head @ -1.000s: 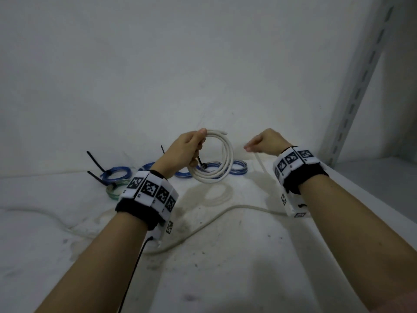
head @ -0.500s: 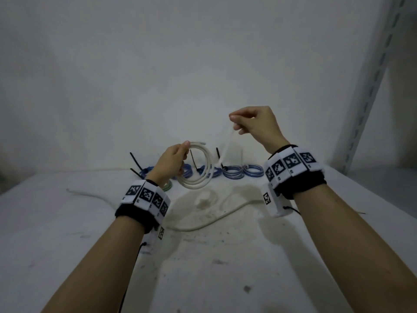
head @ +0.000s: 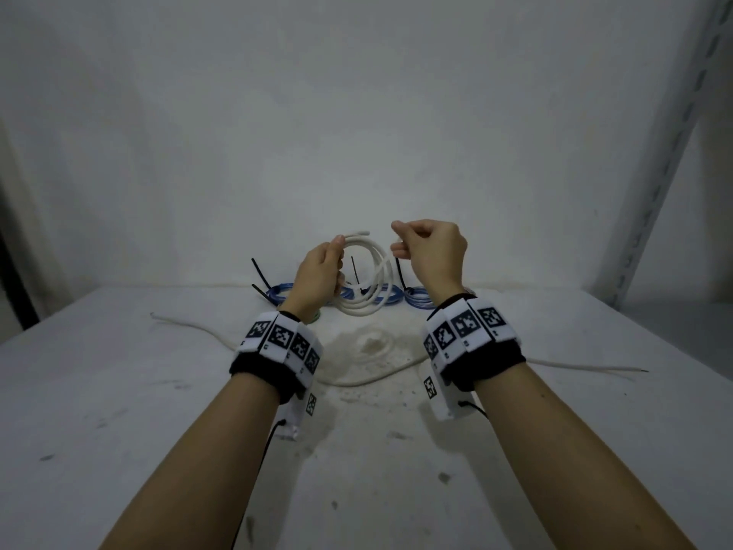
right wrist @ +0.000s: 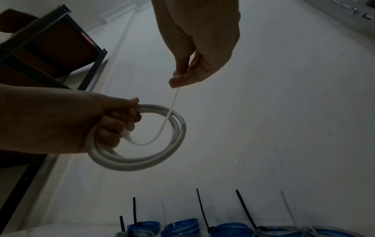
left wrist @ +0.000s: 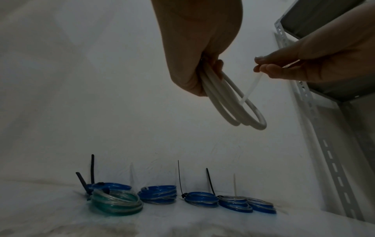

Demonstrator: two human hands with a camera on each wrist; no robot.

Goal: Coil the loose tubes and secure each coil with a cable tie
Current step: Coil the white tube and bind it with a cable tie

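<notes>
My left hand (head: 323, 267) grips a white tube coil (head: 367, 305) of several loops and holds it upright above the table. The coil's free end sticks out above my left fingers. My right hand (head: 426, 248) is just right of the coil's top and pinches the tail of a thin translucent cable tie (right wrist: 171, 110) between thumb and forefinger. In the right wrist view the tie curves down through the coil (right wrist: 142, 162) to its head at my left hand's fingers (right wrist: 113, 126). The left wrist view shows the tie (left wrist: 251, 86) crossing the coil's loops (left wrist: 239, 115).
Several blue coils (left wrist: 158, 194) and a green one (left wrist: 115, 203), each tied, with tie tails standing up, line the back of the table by the wall. A loose white tube (head: 198, 331) lies across the table (head: 119, 430). A perforated metal post (head: 666, 152) stands at right.
My right hand rose with the tie, then came down and left to the coil's top. My left hand kept its grip and lifted the coil slightly.
</notes>
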